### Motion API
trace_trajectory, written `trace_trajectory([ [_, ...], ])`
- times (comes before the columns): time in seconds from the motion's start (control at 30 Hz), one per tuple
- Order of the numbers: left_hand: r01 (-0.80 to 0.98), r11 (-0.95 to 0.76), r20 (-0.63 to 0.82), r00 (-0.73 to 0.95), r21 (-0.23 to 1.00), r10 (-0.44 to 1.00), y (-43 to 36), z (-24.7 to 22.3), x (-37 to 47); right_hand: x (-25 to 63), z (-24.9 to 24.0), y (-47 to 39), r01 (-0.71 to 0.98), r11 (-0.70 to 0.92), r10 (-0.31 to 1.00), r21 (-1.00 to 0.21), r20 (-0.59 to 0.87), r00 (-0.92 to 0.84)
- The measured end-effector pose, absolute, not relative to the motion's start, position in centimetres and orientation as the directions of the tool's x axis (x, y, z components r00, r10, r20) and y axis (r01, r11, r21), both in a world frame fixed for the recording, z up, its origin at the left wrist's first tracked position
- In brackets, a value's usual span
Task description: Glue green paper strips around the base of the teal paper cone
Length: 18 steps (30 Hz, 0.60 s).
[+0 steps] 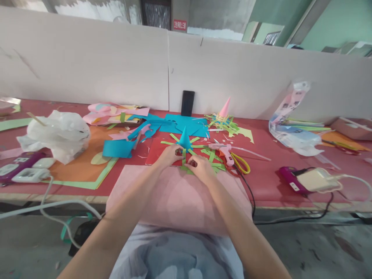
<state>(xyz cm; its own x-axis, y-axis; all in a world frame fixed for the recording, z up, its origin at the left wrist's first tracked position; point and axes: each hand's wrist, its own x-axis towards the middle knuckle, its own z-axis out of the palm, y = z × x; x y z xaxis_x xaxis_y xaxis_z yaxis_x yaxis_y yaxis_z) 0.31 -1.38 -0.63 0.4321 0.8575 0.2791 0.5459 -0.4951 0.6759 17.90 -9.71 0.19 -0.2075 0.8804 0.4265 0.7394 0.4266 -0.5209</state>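
Note:
A blue paper cone (184,138) stands upright on a red sheet (155,152), with light green strips (198,146) spreading outward around its base. At the cone's front left, my left hand (172,154) has its fingers closed on a green strip. My right hand (198,166) is at the front right of the cone, thumb and fingers curled together near the lower end of the same strip; what lies between its fingertips is too small to make out. More green strips lie beside and under my right hand.
A pink glue gun (223,150) and yellow-handled scissors (241,163) lie right of my hands. Behind them stands a pink cone (224,108). Blue paper scraps (119,148) and a white plastic bag (59,133) are leftward; a black phone (188,103) leans on the partition.

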Motion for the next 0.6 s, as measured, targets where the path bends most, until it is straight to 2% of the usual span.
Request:
trace_trajectory([
  [0.17,0.548,-0.472,0.259,0.422,0.69,0.869,-1.67,-0.16,0.43,17.87,0.13,-9.57,0.744,0.46,0.85,-0.485,0.483,-0.211],
  [0.6,0.5,-0.437,0.254,0.392,0.748,0.884,-1.74,-0.33,0.45,17.98,-0.57,-9.32,0.73,0.453,0.844,-0.512,0.509,-0.167],
])
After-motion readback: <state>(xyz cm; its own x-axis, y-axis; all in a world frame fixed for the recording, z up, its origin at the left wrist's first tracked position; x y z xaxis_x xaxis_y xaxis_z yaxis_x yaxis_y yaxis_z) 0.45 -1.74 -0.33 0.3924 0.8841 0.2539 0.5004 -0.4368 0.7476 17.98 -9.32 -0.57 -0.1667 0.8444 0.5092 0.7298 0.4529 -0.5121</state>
